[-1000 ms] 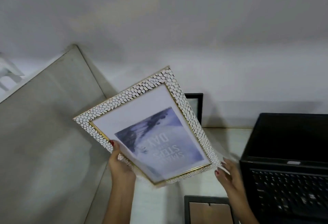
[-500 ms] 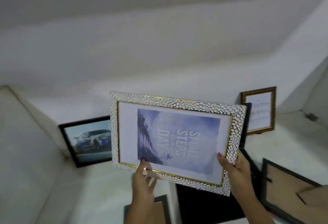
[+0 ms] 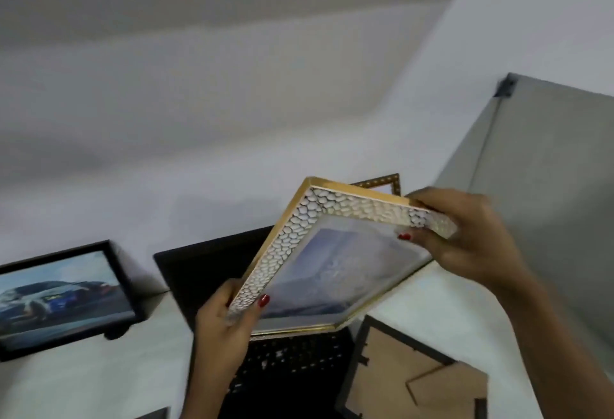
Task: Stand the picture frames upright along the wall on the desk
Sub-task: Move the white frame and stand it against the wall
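Altogether four frames — one white frame (image 3: 292,245) gripped by both hands.

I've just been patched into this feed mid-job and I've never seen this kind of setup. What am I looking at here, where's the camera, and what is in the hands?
There is no machine here: a person works with two bare hands, and the single wide-angle camera sits on their head, looking forward and down. That is why the walls look bent.

The left hand and right hand hold a white pebbled frame with gold edging by opposite corners, tilted in the air above an open black laptop.

On the pale desk, a black frame with a car picture already stands against the wall at the left. A brown-gold frame peeks out behind the held one. A black frame lies face down at the lower right, its cardboard back showing, so it is not yet stood up.
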`<action>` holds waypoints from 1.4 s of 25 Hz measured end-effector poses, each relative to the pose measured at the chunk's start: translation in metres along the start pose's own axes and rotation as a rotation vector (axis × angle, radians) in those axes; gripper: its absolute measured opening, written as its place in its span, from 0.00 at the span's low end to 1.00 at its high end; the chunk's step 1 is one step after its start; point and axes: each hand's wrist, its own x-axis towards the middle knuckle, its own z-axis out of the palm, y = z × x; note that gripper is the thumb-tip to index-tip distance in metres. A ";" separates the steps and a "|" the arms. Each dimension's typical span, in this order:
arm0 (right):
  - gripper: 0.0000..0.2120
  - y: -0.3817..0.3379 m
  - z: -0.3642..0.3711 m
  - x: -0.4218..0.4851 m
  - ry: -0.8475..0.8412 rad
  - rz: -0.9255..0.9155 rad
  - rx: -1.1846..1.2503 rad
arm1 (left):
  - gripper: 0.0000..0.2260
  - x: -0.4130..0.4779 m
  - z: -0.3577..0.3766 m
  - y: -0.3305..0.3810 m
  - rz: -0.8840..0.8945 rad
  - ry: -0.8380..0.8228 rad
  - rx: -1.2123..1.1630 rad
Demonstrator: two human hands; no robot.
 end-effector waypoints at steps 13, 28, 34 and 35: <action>0.48 0.224 0.033 -0.086 0.124 0.856 0.170 | 0.11 0.036 0.275 -0.027 -0.630 -0.140 -0.603; 0.45 0.446 0.096 -0.064 -0.104 0.813 0.091 | 0.14 0.143 0.482 -0.093 -0.636 -0.261 -0.503; 0.43 0.461 0.093 -0.073 -0.047 0.825 0.145 | 0.16 0.148 0.487 -0.107 -0.600 -0.378 -0.386; 0.42 0.459 0.090 -0.075 -0.040 0.834 0.170 | 0.15 0.148 0.486 -0.106 -0.609 -0.375 -0.364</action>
